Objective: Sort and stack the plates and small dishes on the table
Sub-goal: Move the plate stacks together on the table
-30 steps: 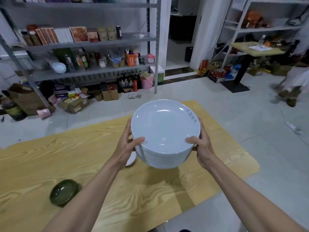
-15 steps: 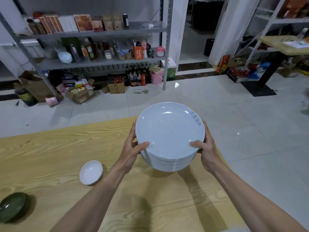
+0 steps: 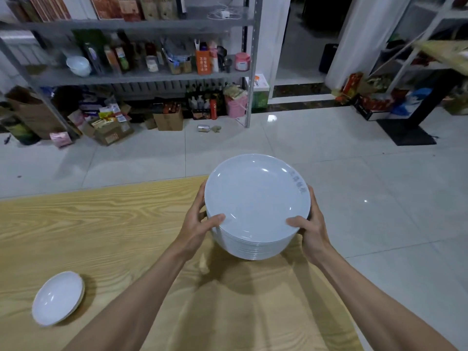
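Shifted rightward along the wooden table (image 3: 101, 236) since a second ago, the stack of white plates (image 3: 257, 198) is now at its far right corner. Left hand (image 3: 196, 224) and right hand (image 3: 310, 229) clamp the sides, thumbs hooked over the top rim, fingers curled round. Small white dish (image 3: 58, 298) lies well apart, towards the near left.

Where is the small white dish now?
In the head view the small white dish lies on the wooden table at the lower left, apart from the stack of plates that the left hand and right hand hold.
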### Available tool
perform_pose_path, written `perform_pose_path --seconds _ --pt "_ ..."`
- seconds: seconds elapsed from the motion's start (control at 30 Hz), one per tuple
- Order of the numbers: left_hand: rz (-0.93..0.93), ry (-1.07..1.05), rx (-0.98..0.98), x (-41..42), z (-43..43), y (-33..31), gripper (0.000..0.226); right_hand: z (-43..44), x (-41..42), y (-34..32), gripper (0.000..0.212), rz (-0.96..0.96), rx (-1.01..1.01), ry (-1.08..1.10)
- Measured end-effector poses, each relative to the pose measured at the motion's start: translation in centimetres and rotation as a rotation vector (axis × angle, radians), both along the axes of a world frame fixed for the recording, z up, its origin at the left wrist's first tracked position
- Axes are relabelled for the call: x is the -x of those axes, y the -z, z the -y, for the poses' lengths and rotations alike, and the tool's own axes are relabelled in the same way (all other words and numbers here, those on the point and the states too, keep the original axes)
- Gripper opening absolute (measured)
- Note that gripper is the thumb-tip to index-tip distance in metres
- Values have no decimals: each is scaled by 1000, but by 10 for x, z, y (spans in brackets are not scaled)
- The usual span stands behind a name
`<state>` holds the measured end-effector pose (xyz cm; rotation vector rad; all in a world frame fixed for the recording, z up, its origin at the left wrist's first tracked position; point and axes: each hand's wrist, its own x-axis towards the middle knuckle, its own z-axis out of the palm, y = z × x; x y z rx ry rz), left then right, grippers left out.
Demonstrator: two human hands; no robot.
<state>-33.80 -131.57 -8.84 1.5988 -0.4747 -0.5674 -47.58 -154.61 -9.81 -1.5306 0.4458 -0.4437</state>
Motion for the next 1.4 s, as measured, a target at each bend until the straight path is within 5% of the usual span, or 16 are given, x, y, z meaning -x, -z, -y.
perform_pose_path --seconds 1.4 --pt "-155 -11 48 -41 58 50 83 32 -49 40 80 -73 -294 151"
